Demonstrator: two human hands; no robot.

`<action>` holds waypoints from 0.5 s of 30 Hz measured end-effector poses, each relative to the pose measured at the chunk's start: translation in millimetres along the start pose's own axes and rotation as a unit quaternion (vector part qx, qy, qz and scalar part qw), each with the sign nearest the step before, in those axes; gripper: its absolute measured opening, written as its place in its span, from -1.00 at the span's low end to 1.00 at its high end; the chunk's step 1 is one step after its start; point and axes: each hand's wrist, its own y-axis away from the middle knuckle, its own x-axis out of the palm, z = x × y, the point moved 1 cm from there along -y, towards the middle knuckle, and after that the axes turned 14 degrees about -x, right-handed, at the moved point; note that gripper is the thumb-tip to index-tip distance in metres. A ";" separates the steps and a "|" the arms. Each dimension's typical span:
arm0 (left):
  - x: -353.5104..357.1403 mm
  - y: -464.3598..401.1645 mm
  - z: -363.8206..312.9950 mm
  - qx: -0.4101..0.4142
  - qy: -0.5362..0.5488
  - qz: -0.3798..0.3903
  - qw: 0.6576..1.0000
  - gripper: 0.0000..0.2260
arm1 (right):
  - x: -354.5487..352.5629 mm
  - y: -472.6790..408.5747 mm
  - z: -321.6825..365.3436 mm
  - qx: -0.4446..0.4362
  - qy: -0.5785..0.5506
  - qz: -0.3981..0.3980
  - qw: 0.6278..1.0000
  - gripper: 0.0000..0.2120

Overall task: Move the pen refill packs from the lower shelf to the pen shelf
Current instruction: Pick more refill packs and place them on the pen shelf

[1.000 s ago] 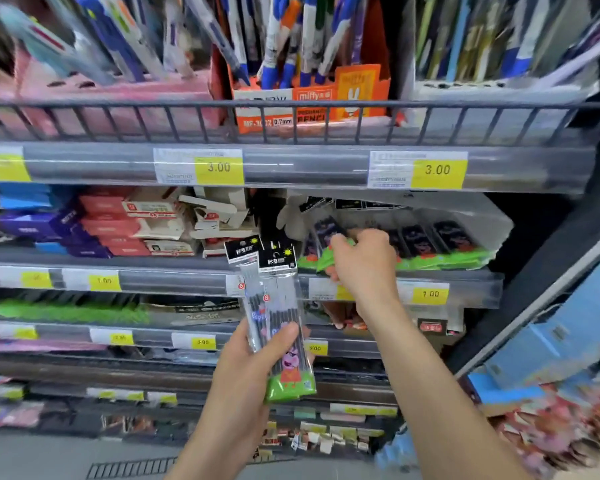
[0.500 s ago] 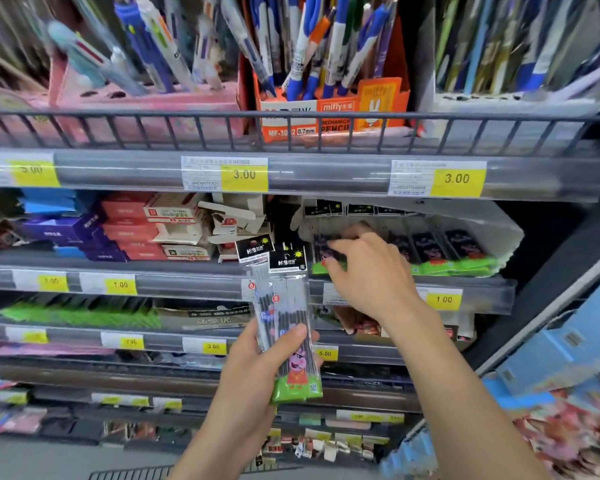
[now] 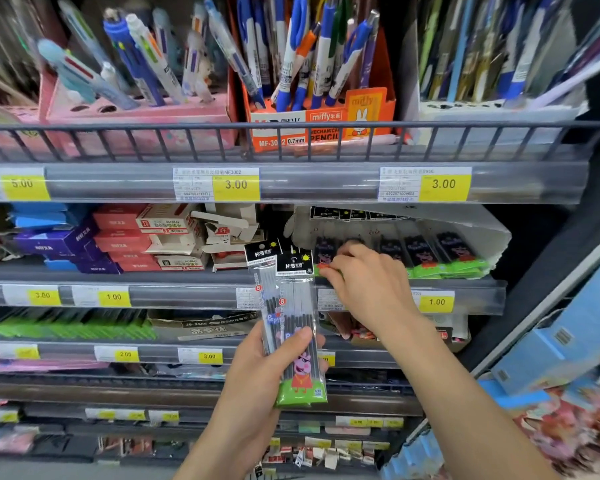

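Left hand [image 3: 257, 372] round refill packs [image 3: 293, 327], right hand [image 3: 368, 282] at tray edge [image 3: 499, 244]

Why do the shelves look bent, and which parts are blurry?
Head view: the wide-angle lens bows the shelf rail. The left hand and its refill packs look sharp; the right hand is slightly soft, and the edges and bottom corners smear. Glare streaks the price strip.

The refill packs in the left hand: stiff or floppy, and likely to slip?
The refill packs probably stay fairly stiff lengthwise: they stand upright above the left hand, which holds only their lower half. The glossy clear sleeves look slick, so the two could slide against each other. They seem light, since thumb and fingers alone carry them.
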 end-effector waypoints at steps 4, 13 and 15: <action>2.1 -0.3 -1.2 0.002 -0.002 0.000 1.000 -0.67 | 0.6 -8.7 -7.3 0.009 0.003 -0.003 1.000 -0.65; 8.4 -3.3 -5.3 0.009 -0.001 0.005 1.000 -0.63 | 9.1 -17.3 -18.2 0.031 -0.070 0.031 0.997 -0.73; 10.2 -4.4 -6.4 0.009 -0.003 0.009 1.000 -0.62 | 8.6 -16.7 -19.4 0.035 -0.100 0.043 0.993 -0.75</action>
